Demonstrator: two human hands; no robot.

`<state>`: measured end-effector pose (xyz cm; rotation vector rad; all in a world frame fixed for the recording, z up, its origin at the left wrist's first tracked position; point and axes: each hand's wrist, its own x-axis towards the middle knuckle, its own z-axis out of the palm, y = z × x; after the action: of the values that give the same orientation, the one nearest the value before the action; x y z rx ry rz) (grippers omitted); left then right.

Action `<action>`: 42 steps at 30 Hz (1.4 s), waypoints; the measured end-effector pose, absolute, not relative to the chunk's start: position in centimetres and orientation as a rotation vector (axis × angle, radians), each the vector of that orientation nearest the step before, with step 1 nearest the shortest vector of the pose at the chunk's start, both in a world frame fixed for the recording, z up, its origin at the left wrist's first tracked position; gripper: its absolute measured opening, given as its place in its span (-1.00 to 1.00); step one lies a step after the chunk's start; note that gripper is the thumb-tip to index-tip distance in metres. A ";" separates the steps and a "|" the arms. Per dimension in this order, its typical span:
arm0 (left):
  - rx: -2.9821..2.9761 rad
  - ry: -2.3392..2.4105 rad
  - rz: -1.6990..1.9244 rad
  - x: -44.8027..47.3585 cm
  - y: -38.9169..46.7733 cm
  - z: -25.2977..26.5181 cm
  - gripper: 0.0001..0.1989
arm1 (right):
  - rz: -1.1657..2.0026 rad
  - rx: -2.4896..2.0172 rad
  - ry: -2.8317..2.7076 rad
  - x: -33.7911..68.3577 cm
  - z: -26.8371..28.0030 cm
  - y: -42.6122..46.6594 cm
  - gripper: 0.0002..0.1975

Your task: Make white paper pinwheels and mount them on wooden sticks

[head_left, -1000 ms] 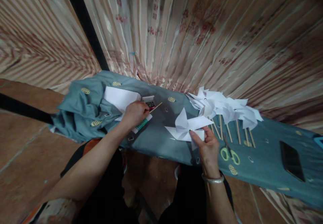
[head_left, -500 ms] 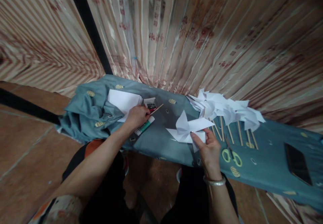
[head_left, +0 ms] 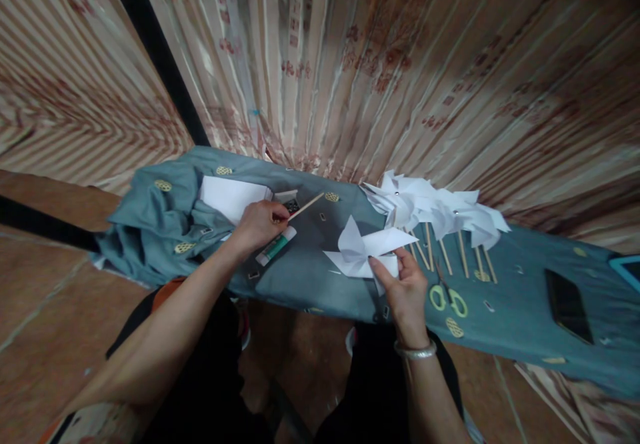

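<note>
My left hand is closed on the end of a thin wooden stick, which points up to the right. In my right hand, thumb on top near the centre, is a white paper pinwheel with its blades folded in. Just beyond the left fingers sits a small open box with dark little pieces in it. A green and white glue stick lies below that hand. Finished-looking white pinwheels on wooden sticks are heaped behind my right hand.
White paper is stacked at the left beside bunched cloth. Scissors with light green handles lie right of my right hand, and a black phone farther right. A blue-edged object is cut off at the right. A striped curtain hangs behind.
The view has shifted slightly, moving everything left in the picture. A red item seen by my left fingers earlier no longer shows. Both hands keep their holds.
</note>
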<state>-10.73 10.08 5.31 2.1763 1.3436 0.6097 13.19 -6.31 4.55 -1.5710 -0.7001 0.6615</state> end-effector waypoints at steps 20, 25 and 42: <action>1.503 0.795 0.789 -5.8 6.0 4.7 -0.77 | 0.744 -1.492 -0.819 10.9 6.7 -8.3 -0.54; 1.560 0.724 0.656 -5.0 4.7 5.2 -0.84 | 0.643 -1.560 -0.913 11.0 6.8 -8.9 -0.58; 1.432 0.543 0.525 -5.2 3.9 6.5 -0.81 | -0.441 -1.574 -1.720 11.6 9.5 -12.3 -0.62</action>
<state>-5.22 3.90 6.52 1.4323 0.5432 0.5245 11.62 -12.28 9.52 -1.5736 -1.7204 -0.4406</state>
